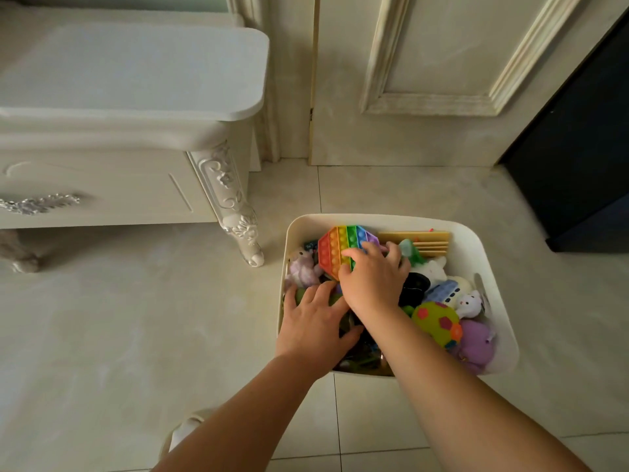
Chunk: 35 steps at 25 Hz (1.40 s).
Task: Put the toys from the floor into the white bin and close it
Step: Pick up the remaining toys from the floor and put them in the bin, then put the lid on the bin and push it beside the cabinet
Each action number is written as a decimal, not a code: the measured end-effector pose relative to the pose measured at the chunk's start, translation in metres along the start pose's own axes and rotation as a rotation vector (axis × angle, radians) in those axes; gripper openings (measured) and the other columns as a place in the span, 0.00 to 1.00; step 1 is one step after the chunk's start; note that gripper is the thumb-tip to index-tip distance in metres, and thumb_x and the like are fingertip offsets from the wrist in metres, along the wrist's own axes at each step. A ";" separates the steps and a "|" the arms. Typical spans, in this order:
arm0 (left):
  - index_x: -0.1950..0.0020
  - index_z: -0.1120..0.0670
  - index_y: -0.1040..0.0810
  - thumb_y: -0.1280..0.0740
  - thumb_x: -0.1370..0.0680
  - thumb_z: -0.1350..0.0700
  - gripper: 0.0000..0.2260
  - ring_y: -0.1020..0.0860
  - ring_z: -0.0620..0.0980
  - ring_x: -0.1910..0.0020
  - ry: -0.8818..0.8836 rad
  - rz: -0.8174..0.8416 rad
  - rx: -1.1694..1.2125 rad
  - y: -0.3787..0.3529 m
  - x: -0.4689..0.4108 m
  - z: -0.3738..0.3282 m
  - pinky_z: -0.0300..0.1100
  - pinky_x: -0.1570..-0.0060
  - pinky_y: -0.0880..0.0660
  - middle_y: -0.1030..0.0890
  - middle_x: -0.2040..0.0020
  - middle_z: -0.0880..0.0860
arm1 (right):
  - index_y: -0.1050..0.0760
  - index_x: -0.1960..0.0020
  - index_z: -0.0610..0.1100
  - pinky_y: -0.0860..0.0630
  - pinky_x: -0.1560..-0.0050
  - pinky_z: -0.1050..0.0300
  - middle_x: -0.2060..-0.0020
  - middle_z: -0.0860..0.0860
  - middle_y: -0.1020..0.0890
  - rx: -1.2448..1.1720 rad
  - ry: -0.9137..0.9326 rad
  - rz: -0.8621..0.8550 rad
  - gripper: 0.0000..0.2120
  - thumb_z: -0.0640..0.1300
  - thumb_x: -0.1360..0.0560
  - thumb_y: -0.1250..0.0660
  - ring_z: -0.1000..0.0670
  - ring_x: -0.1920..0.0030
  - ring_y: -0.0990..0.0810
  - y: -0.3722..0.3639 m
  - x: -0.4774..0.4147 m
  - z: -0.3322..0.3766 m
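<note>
White bin (466, 240): rounded, lidless, with a slot handle in its right wall, standing on the tiled floor (136, 335) and heaped with toys. At its near left corner the left hand (313, 321) lies flat, fingers spread, on the toys. Further in, the right hand (372, 284) rests with loosely spread fingers on a rainbow pop toy (335, 248), grasping nothing. A purple plush (476, 342) and spotted ball (435, 321) fill its right side. Beyond its far left corner stands a carved white cabinet (136, 97).
</note>
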<state>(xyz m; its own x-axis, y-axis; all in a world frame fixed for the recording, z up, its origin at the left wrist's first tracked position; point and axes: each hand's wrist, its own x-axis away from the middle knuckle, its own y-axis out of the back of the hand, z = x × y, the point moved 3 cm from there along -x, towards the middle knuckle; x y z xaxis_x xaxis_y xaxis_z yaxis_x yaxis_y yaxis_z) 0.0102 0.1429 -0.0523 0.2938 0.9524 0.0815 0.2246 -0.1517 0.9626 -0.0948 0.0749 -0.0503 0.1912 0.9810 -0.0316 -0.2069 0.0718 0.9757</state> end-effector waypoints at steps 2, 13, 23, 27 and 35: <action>0.28 0.40 0.37 0.47 0.22 0.36 0.23 0.36 0.51 0.28 0.003 -0.013 0.012 0.001 -0.002 0.001 0.59 0.27 0.51 0.32 0.28 0.48 | 0.27 0.33 0.53 0.44 0.26 0.42 0.31 0.50 0.27 -0.017 0.103 0.037 0.18 0.53 0.20 0.45 0.43 0.26 0.40 -0.002 0.002 0.006; 0.31 0.49 0.26 0.36 0.22 0.52 0.18 0.27 0.53 0.36 0.365 -0.310 0.590 0.126 -0.027 0.069 0.44 0.35 0.32 0.25 0.34 0.54 | 0.25 0.36 0.47 0.27 0.42 0.52 0.42 0.49 0.20 -0.757 -0.043 0.233 0.17 0.50 0.20 0.44 0.47 0.43 0.21 0.095 -0.047 0.062; 0.41 0.51 0.23 0.37 0.21 0.57 0.10 0.22 0.50 0.47 0.733 -0.403 1.465 0.203 -0.022 0.155 0.50 0.45 0.23 0.22 0.53 0.49 | 0.37 0.26 0.56 0.44 0.28 0.43 0.24 0.51 0.38 -1.566 -0.135 0.642 0.24 0.44 0.20 0.42 0.42 0.25 0.41 0.129 -0.069 0.202; 0.42 0.54 0.25 0.38 0.20 0.51 0.10 0.22 0.53 0.43 0.737 -0.376 1.597 0.204 -0.023 0.158 0.50 0.46 0.23 0.23 0.44 0.54 | 0.30 0.32 0.43 0.35 0.32 0.48 0.33 0.46 0.25 -1.776 -0.329 0.524 0.17 0.41 0.21 0.38 0.46 0.35 0.26 0.125 -0.071 0.206; 0.40 0.54 0.27 0.40 0.22 0.39 0.20 0.17 0.56 0.54 0.911 -0.709 2.076 0.207 -0.004 0.165 0.52 0.54 0.18 0.19 0.50 0.57 | 0.26 0.50 0.38 0.21 0.69 0.58 0.52 0.43 0.20 -1.847 -0.552 0.254 0.04 0.33 0.24 0.37 0.47 0.56 0.19 0.133 -0.052 0.063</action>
<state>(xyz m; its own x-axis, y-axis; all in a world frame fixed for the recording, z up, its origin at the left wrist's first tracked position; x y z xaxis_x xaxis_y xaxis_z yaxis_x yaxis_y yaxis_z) 0.2087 0.0638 0.1042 -0.4067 0.6981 0.5892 0.5055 0.7092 -0.4914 -0.0717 0.0218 0.0943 0.1559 0.8684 0.4707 -0.7972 0.3920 -0.4591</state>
